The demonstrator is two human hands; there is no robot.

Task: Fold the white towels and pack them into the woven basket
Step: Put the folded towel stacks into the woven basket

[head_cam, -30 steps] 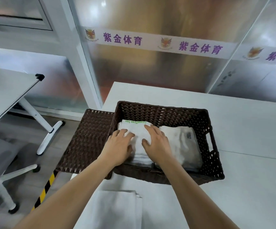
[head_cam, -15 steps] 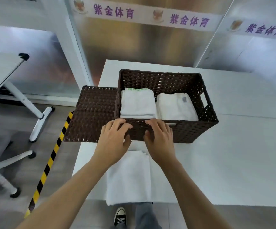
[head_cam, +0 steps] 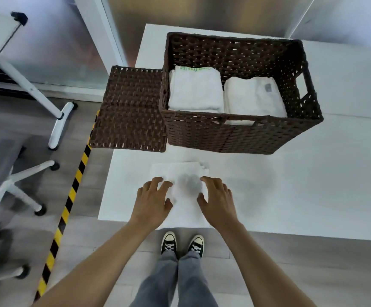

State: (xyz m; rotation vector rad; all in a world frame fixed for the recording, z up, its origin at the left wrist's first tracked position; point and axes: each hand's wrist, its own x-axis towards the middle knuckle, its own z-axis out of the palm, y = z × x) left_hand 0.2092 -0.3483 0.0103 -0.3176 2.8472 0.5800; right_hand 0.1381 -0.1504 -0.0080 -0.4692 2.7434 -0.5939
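A dark brown woven basket (head_cam: 242, 136) stands on the white table. Inside it lie two folded white towels side by side: the left towel (head_cam: 195, 91) with green lettering at its far edge, the right towel (head_cam: 253, 98) with a grey tag. A third folded white towel (head_cam: 184, 189) lies flat on the table near its front edge. My left hand (head_cam: 152, 201) hovers over that towel's left side with fingers spread. My right hand (head_cam: 219, 201) is over its right side, also spread. Neither hand grips anything.
The basket's woven lid (head_cam: 131, 109) hangs open to the left, past the white table's (head_cam: 302, 185) left edge. A yellow-black floor stripe (head_cam: 69, 196) runs along the left. White chair legs on casters (head_cam: 25, 187) and another desk's leg (head_cam: 58, 127) stand further left.
Both hands left the towels in the basket, passed over its front wall, and came back to the folded towel near the table's front edge. The view tilted downward.
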